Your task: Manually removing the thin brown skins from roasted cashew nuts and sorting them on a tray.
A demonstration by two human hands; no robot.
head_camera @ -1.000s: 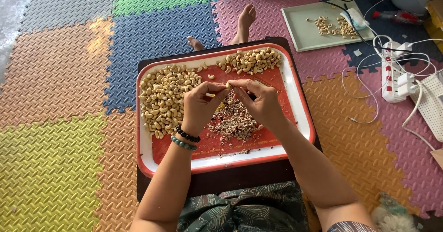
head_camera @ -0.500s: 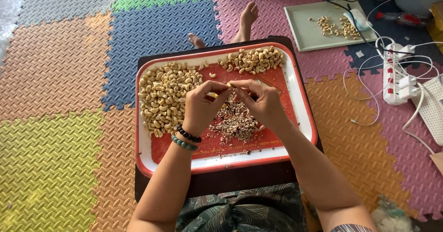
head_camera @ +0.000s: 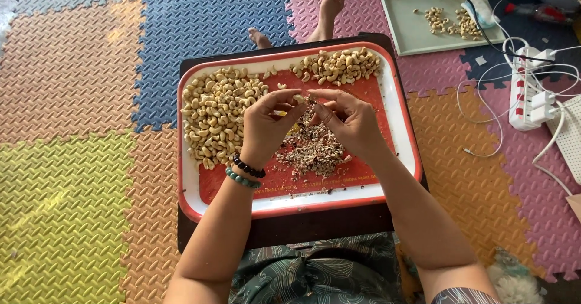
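I am pinching a small pale curved cashew kernel (head_camera: 298,99) in the fingertips of my left hand (head_camera: 266,128), just above the middle of the frame, over the red metal tray with a white rim (head_camera: 393,113). My left grip is closing tightly on the nut. My right hand (head_camera: 350,122) is hovering beside it, its grip half open, thumb and forefinger nearly touching; whether they are holding a scrap of skin I cannot tell. I judge that I am peeling this nut, and the next move is calling for a light rub to clear any last skin. Below the hands the heap of brown flaky skins (head_camera: 311,150) is lying on the tray. The large pile of pale cashews (head_camera: 215,119) is lying at centre left, the smaller pile of cashews (head_camera: 336,65) at upper centre. The tray is resting on a dark low desk (head_camera: 302,231).
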